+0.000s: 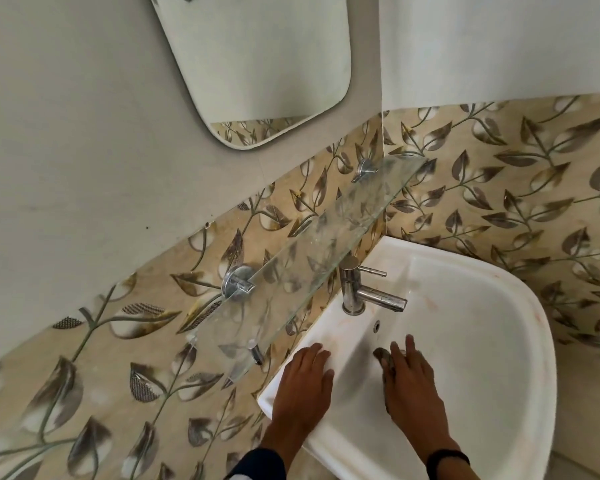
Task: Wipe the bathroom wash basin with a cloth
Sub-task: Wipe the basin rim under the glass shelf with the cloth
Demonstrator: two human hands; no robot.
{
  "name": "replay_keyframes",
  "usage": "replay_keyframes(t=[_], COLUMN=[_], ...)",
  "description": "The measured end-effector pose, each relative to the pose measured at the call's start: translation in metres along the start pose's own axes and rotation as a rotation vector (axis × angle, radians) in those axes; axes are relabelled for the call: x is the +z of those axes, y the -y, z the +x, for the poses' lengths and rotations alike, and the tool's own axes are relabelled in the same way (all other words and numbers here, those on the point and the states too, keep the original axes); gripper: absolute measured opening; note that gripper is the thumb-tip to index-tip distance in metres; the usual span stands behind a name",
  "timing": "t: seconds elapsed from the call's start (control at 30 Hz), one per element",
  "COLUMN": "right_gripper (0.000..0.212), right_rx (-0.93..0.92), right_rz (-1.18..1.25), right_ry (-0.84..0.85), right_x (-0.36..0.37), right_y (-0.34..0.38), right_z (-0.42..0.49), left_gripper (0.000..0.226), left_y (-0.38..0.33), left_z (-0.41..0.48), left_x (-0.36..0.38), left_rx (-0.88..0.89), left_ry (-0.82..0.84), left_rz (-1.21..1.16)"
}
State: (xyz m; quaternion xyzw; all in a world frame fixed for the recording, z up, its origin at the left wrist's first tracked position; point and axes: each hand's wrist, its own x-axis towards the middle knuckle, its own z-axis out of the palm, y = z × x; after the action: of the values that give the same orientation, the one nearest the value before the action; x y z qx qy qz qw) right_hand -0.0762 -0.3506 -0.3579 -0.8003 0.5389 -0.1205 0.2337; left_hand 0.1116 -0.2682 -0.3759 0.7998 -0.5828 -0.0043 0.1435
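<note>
Softly and evenly lit, moderately bright, with a cool greenish-grey cast over the plaster wall (66,133). Hard to tell where the light comes from. Brightest on the white basin (482,323), with a gentle sheen across the bowl and only faint grey shading beside the left hand (302,386) and right hand (409,375). Small highlights on the chrome tap (357,289) and shelf brackets (238,282). Pale reflections and smears across the glass shelf (309,265), dulling the pattern behind. Strongly bent by the wide lens, with curved wall edges and a bowed top line to the patterned tiles (499,188), more so toward the corners. Slightly soft overall, smeared at lower left, sharpest near the centre.
</note>
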Motion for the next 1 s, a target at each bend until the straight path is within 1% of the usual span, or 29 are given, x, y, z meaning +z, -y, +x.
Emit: replay_keyframes(t=[0.07, 0.13, 0.23, 0.33, 0.43, 0.47, 0.57, 0.67, 0.73, 0.77, 0.87, 0.9, 0.93, 1.0], right_gripper=[0.036, 0.021, 0.028, 0.028, 0.026, 0.025, 0.018, 0.013, 0.015, 0.018, 0.029, 0.037, 0.044, 0.048], right_rx=[0.034, 0.109, 0.225, 0.317, 0.309, 0.285, 0.14, -0.054, -0.173, -0.204, -0.266, -0.306, -0.343, -0.426], right_rz=[0.027, 0.167, 0.446, 0.717, 0.934, 0.966, 0.926, 0.869, 0.775, 0.733, 0.653, 0.607, 0.52, 0.283], right_ry=[-0.001, -0.022, -0.016, -0.085, -0.141, -0.164, -0.219, -0.134, -0.092, -0.07, 0.107, 0.173, 0.229, 0.304], right_x=[-0.001, -0.003, -0.005, -0.005, -0.007, -0.008, -0.011, -0.011, -0.007, -0.005, 0.009, 0.016, 0.02, 0.029], right_y=[-0.002, -0.001, -0.005, -0.009, -0.007, -0.005, 0.004, 0.016, 0.02, 0.022, 0.023, 0.022, 0.02, 0.018], right_z=[0.0, -0.001, 0.0, 0.008, 0.021, 0.026, 0.037, 0.047, 0.052, 0.055, 0.064, 0.069, 0.074, 0.082], left_gripper=[0.047, 0.049, 0.05, 0.05, 0.05, 0.049, 0.044, 0.042, 0.042, 0.041, 0.041, 0.041, 0.041, 0.041], left_y=[-0.001, 0.0, 0.002, 0.003, 0.004, 0.003, 0.002, 0.002, 0.002, 0.001, 0.0, 0.0, -0.002, -0.004], left_z=[-0.001, -0.002, -0.001, 0.001, 0.002, 0.002, 0.001, 0.0, -0.001, -0.001, 0.0, 0.0, 0.001, 0.001], left_x=[-0.001, -0.001, 0.001, 0.0, 0.001, 0.001, -0.001, -0.002, -0.002, -0.003, -0.003, -0.003, -0.004, -0.003], left_rx=[-0.007, -0.025, -0.053, -0.08, -0.11, -0.114, -0.114, -0.163, -0.164, -0.158, -0.169, -0.175, -0.173, -0.171], left_ry=[-0.007, 0.0, -0.001, -0.01, -0.017, -0.029, -0.056, -0.087, -0.109, -0.116, -0.129, -0.128, -0.129, -0.126], left_rz=[0.006, 0.0, -0.004, 0.0, -0.019, -0.025, -0.041, -0.117, -0.138, -0.14, -0.159, -0.164, -0.167, -0.165])
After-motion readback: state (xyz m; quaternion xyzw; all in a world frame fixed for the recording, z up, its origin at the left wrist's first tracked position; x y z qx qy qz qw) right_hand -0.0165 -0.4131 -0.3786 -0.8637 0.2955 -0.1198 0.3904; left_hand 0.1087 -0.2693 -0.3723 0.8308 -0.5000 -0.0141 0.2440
